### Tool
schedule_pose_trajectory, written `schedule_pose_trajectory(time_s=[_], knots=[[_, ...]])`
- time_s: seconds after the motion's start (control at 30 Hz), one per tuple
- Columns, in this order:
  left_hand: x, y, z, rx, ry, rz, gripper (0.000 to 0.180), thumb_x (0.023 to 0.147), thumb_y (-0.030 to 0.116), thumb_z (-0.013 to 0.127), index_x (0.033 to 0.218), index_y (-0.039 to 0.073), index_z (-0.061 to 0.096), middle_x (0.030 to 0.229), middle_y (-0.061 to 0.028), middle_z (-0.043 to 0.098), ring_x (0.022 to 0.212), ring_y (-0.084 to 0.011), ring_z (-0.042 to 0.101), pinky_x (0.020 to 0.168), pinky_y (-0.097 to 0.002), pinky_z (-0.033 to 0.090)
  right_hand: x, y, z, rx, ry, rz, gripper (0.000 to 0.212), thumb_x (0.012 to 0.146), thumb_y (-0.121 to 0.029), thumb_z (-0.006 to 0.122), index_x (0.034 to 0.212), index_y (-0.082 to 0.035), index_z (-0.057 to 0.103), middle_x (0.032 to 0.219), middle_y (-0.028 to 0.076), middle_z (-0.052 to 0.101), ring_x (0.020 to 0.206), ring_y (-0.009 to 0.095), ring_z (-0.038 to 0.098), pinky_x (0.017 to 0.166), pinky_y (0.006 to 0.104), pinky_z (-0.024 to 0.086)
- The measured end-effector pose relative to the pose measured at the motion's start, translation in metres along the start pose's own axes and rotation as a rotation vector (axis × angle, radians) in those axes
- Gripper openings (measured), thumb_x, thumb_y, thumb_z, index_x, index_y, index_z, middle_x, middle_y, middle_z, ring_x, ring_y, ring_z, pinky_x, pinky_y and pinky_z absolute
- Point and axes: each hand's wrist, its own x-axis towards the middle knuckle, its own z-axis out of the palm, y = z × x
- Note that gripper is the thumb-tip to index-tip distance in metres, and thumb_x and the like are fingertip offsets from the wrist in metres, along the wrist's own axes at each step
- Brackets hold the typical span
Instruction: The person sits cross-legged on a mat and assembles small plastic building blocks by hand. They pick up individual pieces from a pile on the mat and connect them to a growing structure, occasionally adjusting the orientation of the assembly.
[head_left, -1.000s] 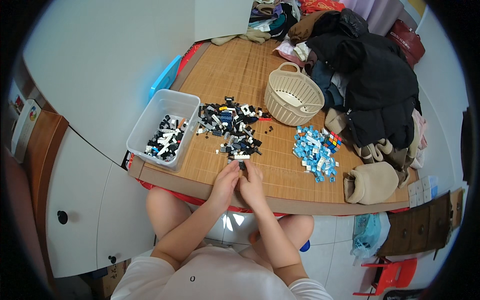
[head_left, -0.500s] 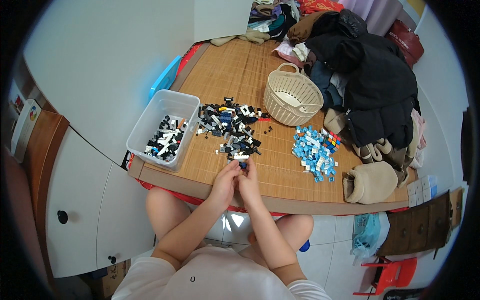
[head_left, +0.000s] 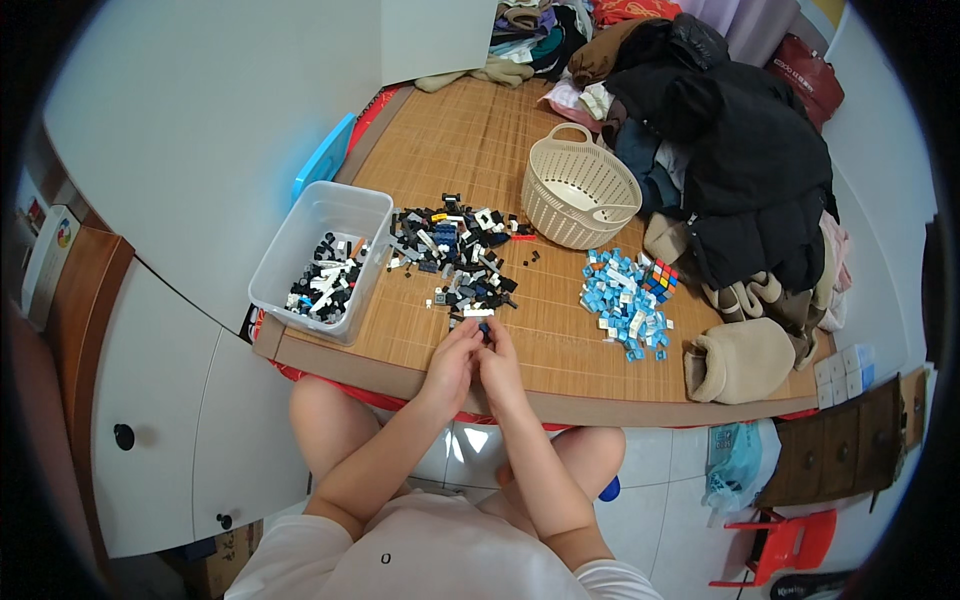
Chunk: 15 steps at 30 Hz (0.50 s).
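My left hand (head_left: 452, 362) and my right hand (head_left: 497, 365) meet over the near edge of the bamboo mat (head_left: 560, 340). Together their fingertips pinch a small dark blue brick piece (head_left: 484, 329). Just beyond them lies a pile of black, grey and white bricks (head_left: 455, 255). A heap of light blue bricks (head_left: 620, 305) sits to the right, apart from my hands. A clear plastic bin (head_left: 325, 258) with several dark and white bricks stands on the left.
A cream perforated basket (head_left: 580, 195) stands behind the piles. A colourful puzzle cube (head_left: 660, 280) lies by the blue heap. Dark coats and clothes (head_left: 745, 160) cover the right side, with a beige slipper (head_left: 740, 360) near the front edge. White wall panels run along the left.
My hands stayed together at the mat's near edge, with the small dark piece now raised slightly between the fingertips. The view shifted a little.
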Motion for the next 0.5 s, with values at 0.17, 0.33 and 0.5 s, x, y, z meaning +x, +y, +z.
schedule_pose_trajectory(time_s=[0.17, 0.33, 0.5], knots=[[-0.004, 0.0, 0.001, -0.004, -0.013, 0.024, 0.054, 0.085, 0.004, 0.042, 0.133, -0.008, 0.021, 0.138, -0.0181, 0.028, 0.129, -0.022, 0.028, 0.106, -0.0314, 0.025, -0.004, 0.003, 0.003, 0.065, 0.055, -0.046, 0.05, 0.079, 0.006, 0.041, 0.128, 0.002, 0.037, 0.118, 0.012, 0.048, 0.104, 0.017, 0.048, 0.089, 0.0259, 0.038], [-0.007, -0.004, -0.001, -0.016, -0.015, 0.034, 0.051, 0.086, 0.004, 0.041, 0.132, -0.009, 0.024, 0.136, -0.018, 0.031, 0.128, -0.0215, 0.03, 0.105, -0.0304, 0.027, -0.005, 0.017, 0.003, 0.166, 0.121, -0.125, 0.047, 0.078, 0.007, 0.042, 0.126, 0.003, 0.041, 0.118, 0.012, 0.048, 0.105, 0.017, 0.047, 0.09, 0.0255, 0.038], [-0.017, -0.002, 0.006, -0.016, 0.019, 0.058, 0.047, 0.086, 0.002, 0.039, 0.13, -0.01, 0.028, 0.133, -0.018, 0.035, 0.125, -0.0212, 0.034, 0.103, -0.0297, 0.029, -0.014, 0.011, 0.008, 0.155, 0.14, -0.182, 0.047, 0.079, 0.008, 0.041, 0.126, 0.003, 0.041, 0.122, 0.013, 0.047, 0.111, 0.018, 0.045, 0.097, 0.0266, 0.034]])
